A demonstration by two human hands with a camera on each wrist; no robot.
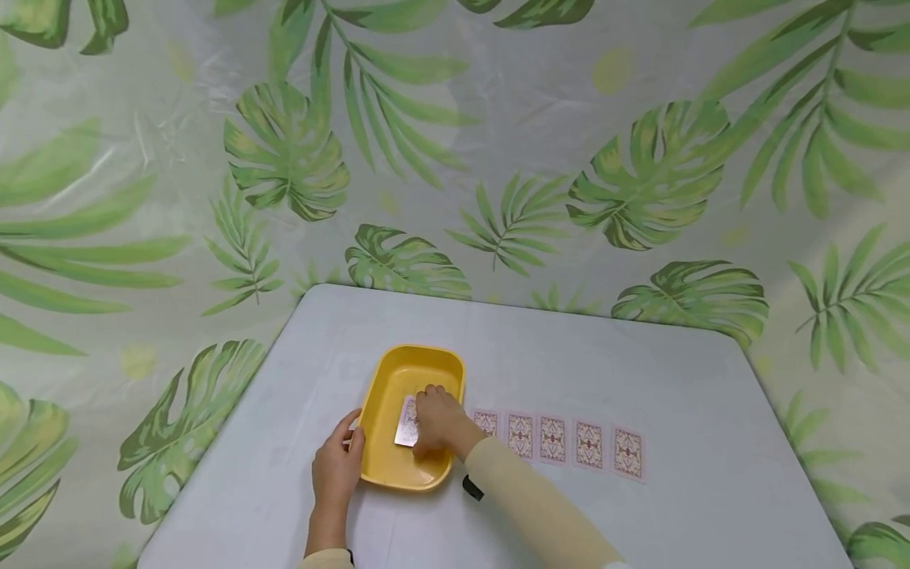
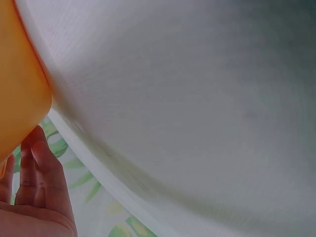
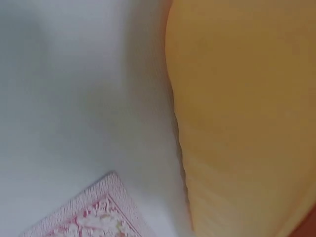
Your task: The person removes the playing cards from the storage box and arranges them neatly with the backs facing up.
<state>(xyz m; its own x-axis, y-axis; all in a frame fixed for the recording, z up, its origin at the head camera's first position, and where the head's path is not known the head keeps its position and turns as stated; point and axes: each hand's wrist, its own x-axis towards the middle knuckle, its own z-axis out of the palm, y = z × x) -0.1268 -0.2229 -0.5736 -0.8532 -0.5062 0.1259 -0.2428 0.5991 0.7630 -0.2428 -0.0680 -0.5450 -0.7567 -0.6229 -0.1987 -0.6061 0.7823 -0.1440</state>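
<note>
A yellow plastic tray (image 1: 387,466) stands on the white table, left of the row of cards. My left hand (image 1: 337,466) grips its left rim; in the left wrist view, the fingers (image 2: 49,168) of that hand lie against the outer wall. Reaching over the right rim, my right hand (image 1: 439,420) is inside the tray with curled fingers at the right edge of a playing card (image 1: 407,424). The hand covers part of this card, and its fingertips are hidden. The right wrist view shows the tray's outer wall (image 3: 242,108) and one card's corner (image 3: 98,217).
Several patterned playing cards (image 1: 552,439) lie in a row on the white table (image 1: 682,371) to the tray's right. The right forearm passes in front of the row's left end. A leaf-print cloth (image 1: 526,142) surrounds the table.
</note>
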